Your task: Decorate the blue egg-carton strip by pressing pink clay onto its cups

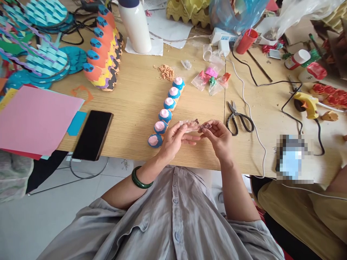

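My left hand [175, 138] and my right hand [218, 135] meet over the near edge of the wooden table [135, 108]. Together they pinch a small clear plastic bag [193, 125] with something dark inside. The fingers of both hands are closed on it. Just left of my left hand runs a row of several blue cups with pink tops [166, 112], slanting away from me. A green bangle [141, 179] sits on my left wrist.
Black scissors [238, 119] lie right of my hands. Small bags of coloured material [211, 79] lie beyond. A black phone [92, 134] and pink paper [35, 119] are at left. A yellow glue gun [307, 104], a white bottle [135, 25] and another person's yellow clothing [298, 216] are nearby.
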The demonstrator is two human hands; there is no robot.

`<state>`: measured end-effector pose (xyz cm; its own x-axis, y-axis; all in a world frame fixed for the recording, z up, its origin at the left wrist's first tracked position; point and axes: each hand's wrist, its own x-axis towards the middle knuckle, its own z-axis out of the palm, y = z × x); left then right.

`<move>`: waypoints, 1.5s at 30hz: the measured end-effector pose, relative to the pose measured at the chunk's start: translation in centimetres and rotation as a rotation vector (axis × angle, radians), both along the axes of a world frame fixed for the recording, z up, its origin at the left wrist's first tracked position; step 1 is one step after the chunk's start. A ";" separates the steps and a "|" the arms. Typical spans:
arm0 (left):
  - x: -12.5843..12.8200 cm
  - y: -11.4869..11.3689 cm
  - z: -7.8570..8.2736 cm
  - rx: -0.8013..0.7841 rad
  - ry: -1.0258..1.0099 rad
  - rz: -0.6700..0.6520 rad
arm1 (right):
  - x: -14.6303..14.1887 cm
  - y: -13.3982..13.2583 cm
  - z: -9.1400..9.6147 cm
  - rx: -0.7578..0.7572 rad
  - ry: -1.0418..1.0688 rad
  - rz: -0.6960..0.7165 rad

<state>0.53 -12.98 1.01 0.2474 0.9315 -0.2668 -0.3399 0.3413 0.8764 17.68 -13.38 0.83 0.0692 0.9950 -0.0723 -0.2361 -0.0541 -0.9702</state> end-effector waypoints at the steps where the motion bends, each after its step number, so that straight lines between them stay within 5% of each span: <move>1: -0.1 0.0 0.1 -0.013 -0.015 0.009 | 0.1 0.1 0.0 0.004 0.024 -0.029; 6: -0.6 0.0 0.6 -0.081 -0.092 -0.024 | 0.6 0.3 0.0 0.003 0.051 -0.214; 13: -0.4 -0.3 0.0 -0.048 -0.054 -0.091 | -0.8 -0.5 1.0 0.117 -0.180 -0.231; 17: -0.3 -0.6 -0.3 -0.064 -0.077 -0.145 | -1.9 -0.5 0.5 0.173 -0.333 -0.104; 25: -0.7 -0.3 0.7 -0.106 -0.189 -0.216 | -1.0 0.2 -0.1 -0.016 0.013 -0.208; 30: -0.7 -0.4 0.7 -0.120 -0.193 -0.200 | -0.7 0.0 0.9 0.060 -0.039 -0.306; 36: -0.4 -0.4 0.2 -0.043 -0.198 -0.157 | -1.4 -0.6 0.3 0.100 -0.234 -0.166; 45: 0.4 0.0 0.0 -0.086 -0.097 -0.004 | -1.8 -0.8 0.0 0.023 -0.116 -0.125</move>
